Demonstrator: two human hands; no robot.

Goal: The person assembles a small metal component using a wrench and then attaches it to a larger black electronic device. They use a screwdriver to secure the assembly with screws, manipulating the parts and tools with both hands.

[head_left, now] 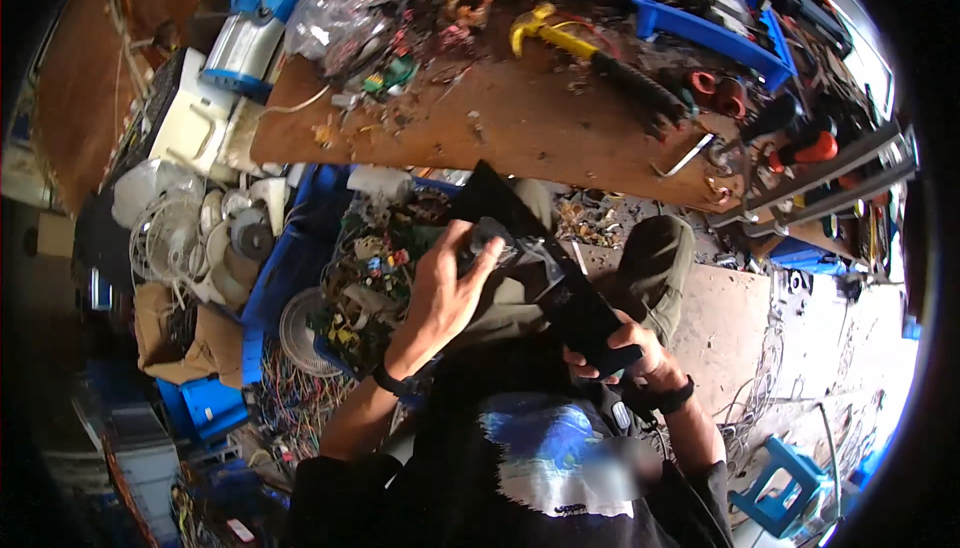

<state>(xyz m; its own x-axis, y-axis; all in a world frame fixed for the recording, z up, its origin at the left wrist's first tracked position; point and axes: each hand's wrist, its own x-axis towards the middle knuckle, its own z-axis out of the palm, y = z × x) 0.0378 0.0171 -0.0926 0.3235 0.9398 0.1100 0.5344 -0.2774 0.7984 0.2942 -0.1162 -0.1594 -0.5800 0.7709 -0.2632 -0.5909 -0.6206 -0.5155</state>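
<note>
A long, flat black panel (575,310) lies slantwise over my lap, its far end reaching the bench edge. My right hand (630,348) is wrapped round its near end. My left hand (450,278) is closed at the panel's upper part, thumb and forefinger pinched about a small dark, shiny piece (488,232). Whether that piece belongs to the panel I cannot tell. Beside the fingers, a crumpled see-through film (540,266) clings to the panel. The panel's exact kind does not show.
On the brown workbench (430,138) ahead lie a yellow-headed hammer (560,40) and scraps. A blue tray (700,23) stands at its far right. Left of my legs, a blue bin (290,258) holds circuit boards. A teal stool (780,488) is at lower right.
</note>
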